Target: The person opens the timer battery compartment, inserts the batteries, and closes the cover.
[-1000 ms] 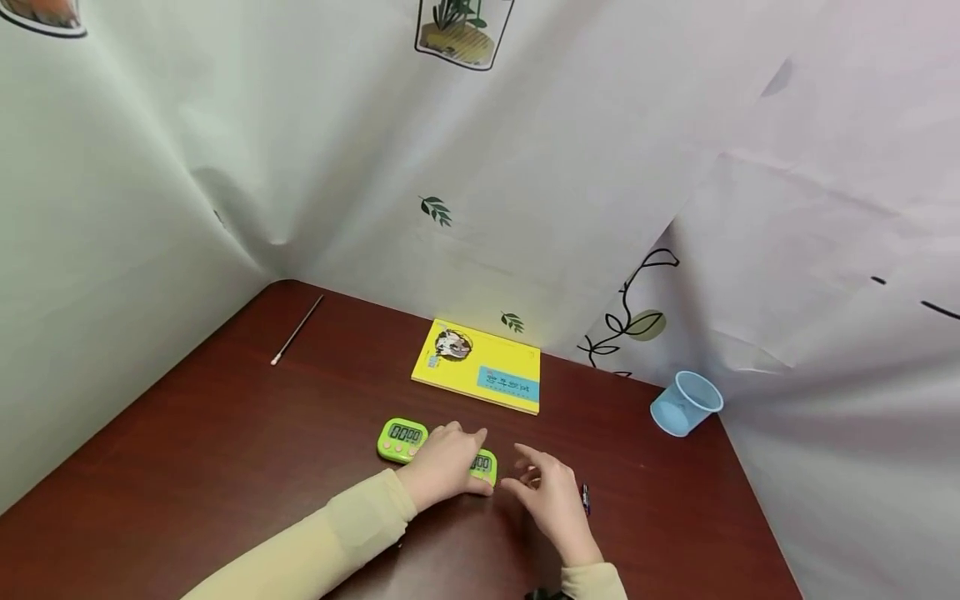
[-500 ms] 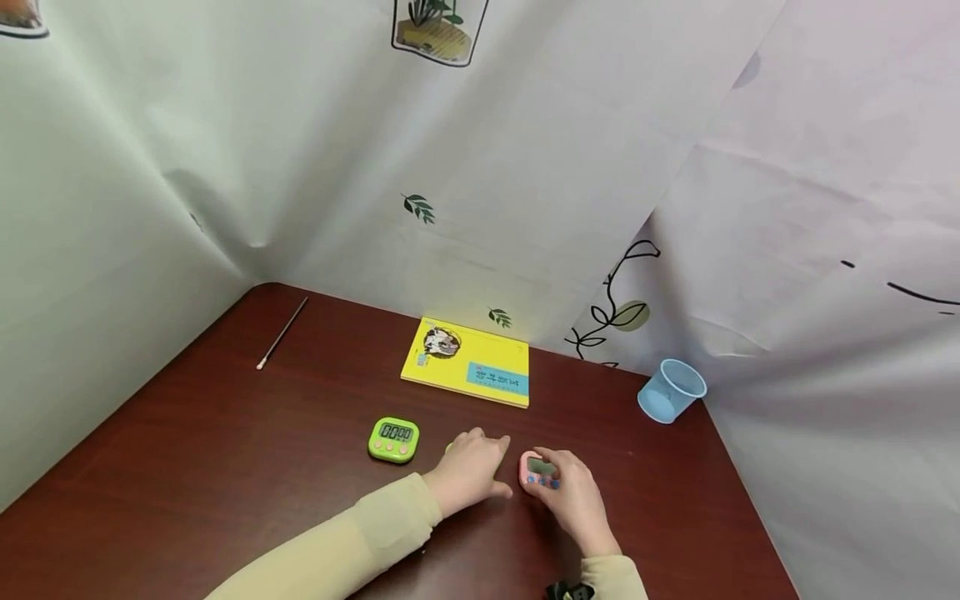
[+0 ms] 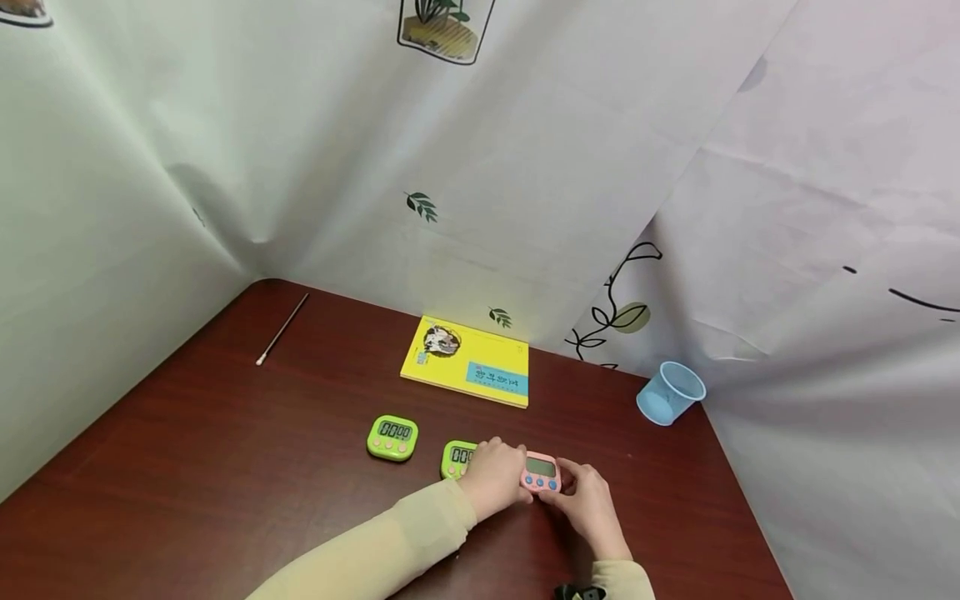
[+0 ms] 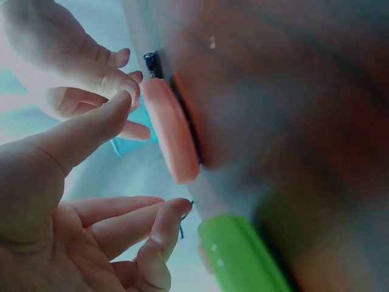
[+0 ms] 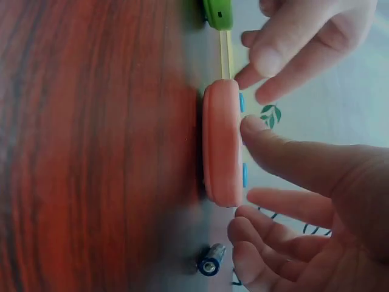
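Both hands meet at the pink timer (image 3: 541, 472) lying flat on the table (image 3: 225, 467): the left hand (image 3: 497, 477) steadies its edge with loosely curled fingers, while the right hand (image 3: 588, 502) touches its face. Judged step: operating the buttons; the next move calls for a light, accurate fingertip press.

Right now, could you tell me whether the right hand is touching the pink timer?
Touching. In the right wrist view the right hand rests a fingertip on the pink timer face.
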Available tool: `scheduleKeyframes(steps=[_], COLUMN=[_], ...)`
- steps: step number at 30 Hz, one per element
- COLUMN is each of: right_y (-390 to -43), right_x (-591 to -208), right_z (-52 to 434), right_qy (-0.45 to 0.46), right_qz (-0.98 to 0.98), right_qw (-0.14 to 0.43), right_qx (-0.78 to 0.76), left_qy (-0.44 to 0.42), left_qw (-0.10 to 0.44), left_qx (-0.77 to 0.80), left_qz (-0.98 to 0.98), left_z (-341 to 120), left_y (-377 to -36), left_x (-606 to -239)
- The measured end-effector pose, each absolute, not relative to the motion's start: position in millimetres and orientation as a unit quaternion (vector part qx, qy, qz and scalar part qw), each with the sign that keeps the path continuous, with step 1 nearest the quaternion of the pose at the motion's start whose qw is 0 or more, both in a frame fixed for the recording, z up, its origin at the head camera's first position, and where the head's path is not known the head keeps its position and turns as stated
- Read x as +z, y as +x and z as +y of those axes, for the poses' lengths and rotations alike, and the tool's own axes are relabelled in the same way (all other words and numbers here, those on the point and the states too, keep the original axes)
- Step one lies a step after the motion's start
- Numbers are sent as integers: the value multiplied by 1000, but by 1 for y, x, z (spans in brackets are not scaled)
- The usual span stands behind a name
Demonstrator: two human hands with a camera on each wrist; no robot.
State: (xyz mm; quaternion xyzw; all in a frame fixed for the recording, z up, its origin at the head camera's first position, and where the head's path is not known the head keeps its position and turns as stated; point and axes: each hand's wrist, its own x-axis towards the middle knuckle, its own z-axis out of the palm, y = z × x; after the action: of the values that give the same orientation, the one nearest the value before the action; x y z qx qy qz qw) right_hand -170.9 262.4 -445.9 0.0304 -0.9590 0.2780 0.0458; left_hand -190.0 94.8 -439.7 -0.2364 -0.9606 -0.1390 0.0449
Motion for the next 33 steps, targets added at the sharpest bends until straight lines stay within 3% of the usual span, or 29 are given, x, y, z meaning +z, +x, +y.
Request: scheduleKeyframes(steps=[8, 33], right_y=[-171, -170], right_x=[-451, -455], right_z=[266, 258], right_qy=[17, -11], right_qz=[-954, -944], right_qw=[15, 49], right_qx=[299, 327], left_qy=[-218, -197], left_qw=[29, 20], left_qx=[-124, -137], left_qz=[-968, -971], left_z=[102, 112], left_y=[-193, -206], left_x=[-445, -447])
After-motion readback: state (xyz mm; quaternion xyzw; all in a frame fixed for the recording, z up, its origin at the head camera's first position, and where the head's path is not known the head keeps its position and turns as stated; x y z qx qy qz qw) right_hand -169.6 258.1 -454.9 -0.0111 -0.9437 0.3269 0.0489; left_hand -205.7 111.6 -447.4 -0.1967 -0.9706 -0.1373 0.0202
